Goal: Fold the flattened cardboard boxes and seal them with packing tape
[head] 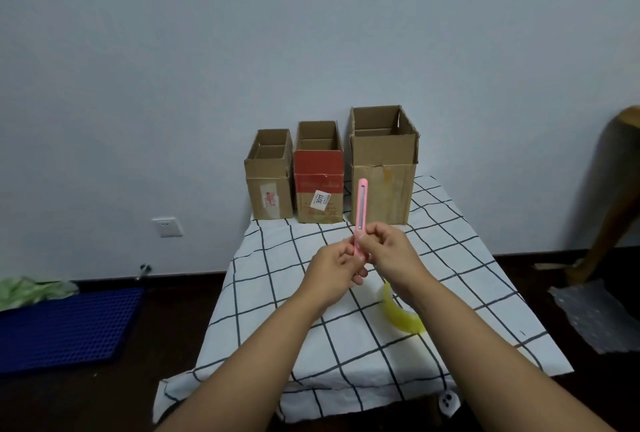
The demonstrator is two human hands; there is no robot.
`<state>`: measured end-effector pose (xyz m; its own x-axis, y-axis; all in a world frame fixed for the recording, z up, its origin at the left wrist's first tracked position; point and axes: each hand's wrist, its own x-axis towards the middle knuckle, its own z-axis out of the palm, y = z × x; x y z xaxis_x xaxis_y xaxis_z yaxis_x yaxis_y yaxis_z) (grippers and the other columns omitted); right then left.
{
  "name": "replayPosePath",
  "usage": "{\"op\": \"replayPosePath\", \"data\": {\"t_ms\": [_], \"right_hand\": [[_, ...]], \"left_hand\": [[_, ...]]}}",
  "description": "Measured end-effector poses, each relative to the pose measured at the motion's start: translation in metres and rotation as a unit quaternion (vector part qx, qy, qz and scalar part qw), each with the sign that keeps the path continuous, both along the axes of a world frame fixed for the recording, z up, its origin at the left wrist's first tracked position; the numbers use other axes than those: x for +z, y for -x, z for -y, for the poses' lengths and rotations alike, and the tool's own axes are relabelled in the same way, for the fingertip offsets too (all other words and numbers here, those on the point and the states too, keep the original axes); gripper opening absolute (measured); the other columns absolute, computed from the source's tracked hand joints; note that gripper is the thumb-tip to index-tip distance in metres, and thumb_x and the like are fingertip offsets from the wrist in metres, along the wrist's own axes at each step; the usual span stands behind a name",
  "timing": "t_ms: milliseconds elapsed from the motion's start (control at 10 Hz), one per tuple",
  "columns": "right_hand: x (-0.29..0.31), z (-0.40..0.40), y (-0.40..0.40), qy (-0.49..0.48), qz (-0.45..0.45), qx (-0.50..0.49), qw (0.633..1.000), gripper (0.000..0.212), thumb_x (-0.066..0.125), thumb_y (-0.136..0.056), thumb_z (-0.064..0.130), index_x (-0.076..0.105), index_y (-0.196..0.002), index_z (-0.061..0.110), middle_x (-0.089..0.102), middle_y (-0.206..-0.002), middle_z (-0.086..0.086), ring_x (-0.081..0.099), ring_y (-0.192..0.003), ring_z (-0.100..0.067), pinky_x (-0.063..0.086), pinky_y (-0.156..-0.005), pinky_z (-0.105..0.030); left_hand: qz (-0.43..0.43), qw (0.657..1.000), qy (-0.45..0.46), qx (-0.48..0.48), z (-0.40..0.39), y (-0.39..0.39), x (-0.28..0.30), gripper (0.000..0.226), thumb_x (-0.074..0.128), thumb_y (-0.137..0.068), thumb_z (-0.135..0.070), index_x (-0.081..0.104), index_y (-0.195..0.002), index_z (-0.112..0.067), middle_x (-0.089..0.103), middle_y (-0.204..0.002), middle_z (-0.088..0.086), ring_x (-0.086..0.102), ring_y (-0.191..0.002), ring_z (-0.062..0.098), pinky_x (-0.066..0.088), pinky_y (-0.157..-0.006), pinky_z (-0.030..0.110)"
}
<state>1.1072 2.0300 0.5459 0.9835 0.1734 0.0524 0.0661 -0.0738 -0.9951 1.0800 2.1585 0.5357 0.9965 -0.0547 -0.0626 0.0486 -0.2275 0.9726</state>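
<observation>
Three folded cardboard boxes stand upright with open tops at the table's far edge against the wall: a small brown box, a red-fronted box and a larger brown box. Above the table's middle, my left hand and my right hand both grip the lower end of a pink utility knife, which points straight up. A yellowish roll of packing tape lies on the table under my right forearm, partly hidden by it.
The table wears a white cloth with a black grid. A blue plastic grid mat and green fabric lie on the dark floor at left. At right are bubble wrap and a wooden furniture leg.
</observation>
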Motion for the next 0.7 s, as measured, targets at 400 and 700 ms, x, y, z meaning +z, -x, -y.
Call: {"op": "replayPosePath", "data": {"t_ms": [400,700], "right_hand": [[-0.053,0.003,-0.004,0.434,0.023,-0.015,0.900,0.028,0.048,-0.097,0.022,0.058,-0.124,0.021,0.070,-0.106,-0.011,0.067,-0.088,-0.027,0.050,-0.071,-0.031],[-0.088,-0.017,0.016,0.674,0.076,0.113,0.726,0.031,0.037,-0.098,0.004,0.046,-0.128,0.007,0.059,-0.121,-0.015,0.061,-0.108,-0.034,0.044,-0.075,-0.038]], "left_hand": [[-0.038,0.976,-0.208,0.042,-0.053,-0.001,-0.026,0.035,0.058,-0.094,-0.043,0.059,-0.124,-0.024,0.062,-0.105,-0.009,0.060,-0.102,0.012,0.045,-0.087,0.026],[-0.050,0.942,-0.330,0.018,-0.054,-0.004,-0.053,0.039,0.054,-0.096,-0.039,0.056,-0.130,-0.020,0.059,-0.129,-0.002,0.055,-0.115,0.014,0.040,-0.091,0.024]]}}
